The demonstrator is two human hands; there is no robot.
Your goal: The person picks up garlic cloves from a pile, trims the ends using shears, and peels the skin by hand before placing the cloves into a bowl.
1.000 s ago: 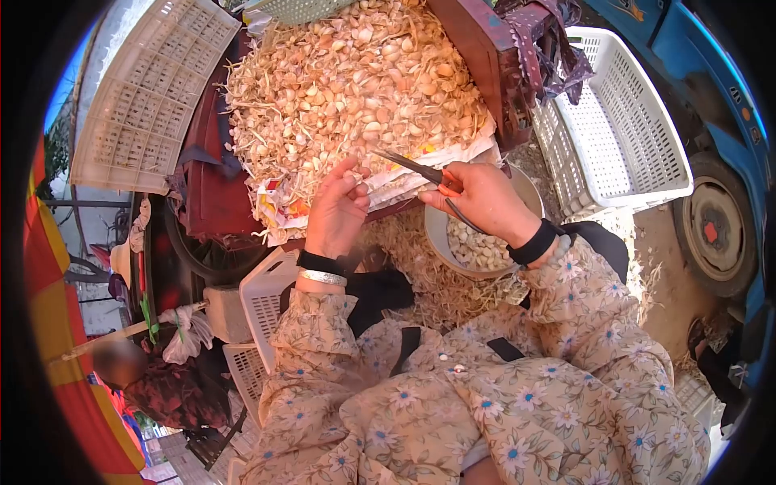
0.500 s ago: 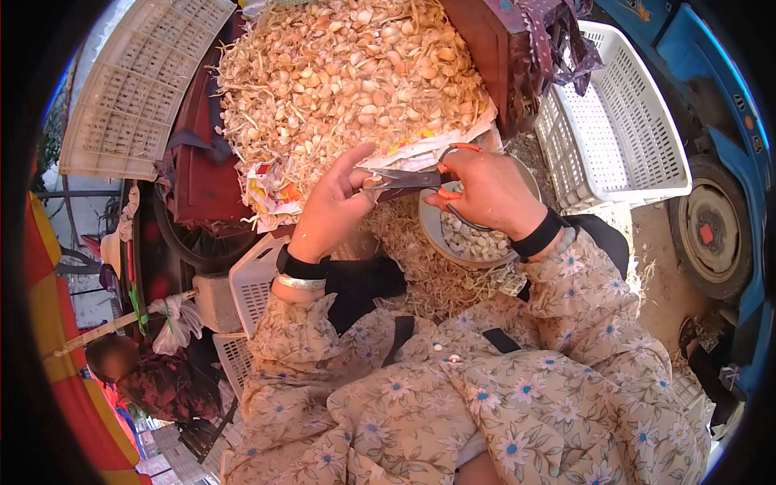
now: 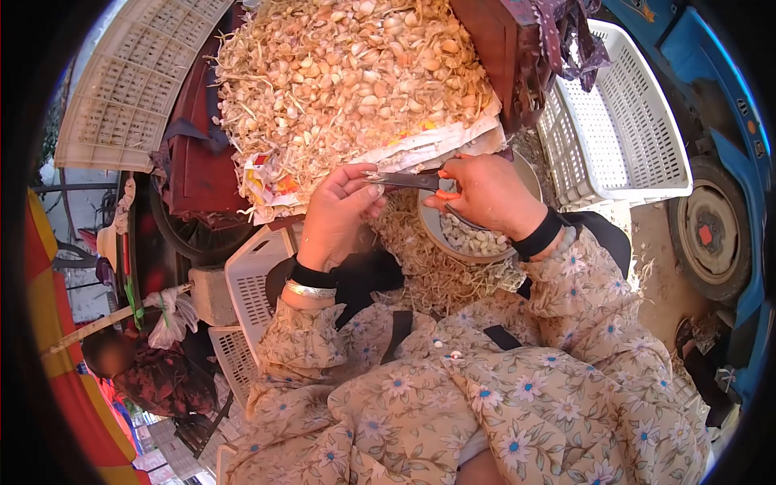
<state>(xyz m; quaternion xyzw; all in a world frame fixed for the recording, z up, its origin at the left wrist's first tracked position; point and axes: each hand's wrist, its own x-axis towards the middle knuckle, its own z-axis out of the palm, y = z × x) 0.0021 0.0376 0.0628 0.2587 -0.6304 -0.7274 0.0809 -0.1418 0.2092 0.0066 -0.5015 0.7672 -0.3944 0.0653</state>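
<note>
My right hand grips scissors with orange handles and dark blades, which point left and look nearly closed. My left hand pinches a small pale garlic clove at the blade tips; the fingers hide most of it. Just beyond both hands lies a large heap of garlic cloves with dry stalks and skins, on printed sacking. Below my right hand stands a round bowl with pale trimmed cloves inside, partly covered by the hand and wrist.
A white plastic crate stands at right, near a blue vehicle's wheel. Another crate leans at upper left. Dry stalks cover the ground before my lap. At lower left is another person.
My left hand has drawn slightly towards me, its fingers now more curled together at the blade tips. The scissor blades, parted before, have come together.
</note>
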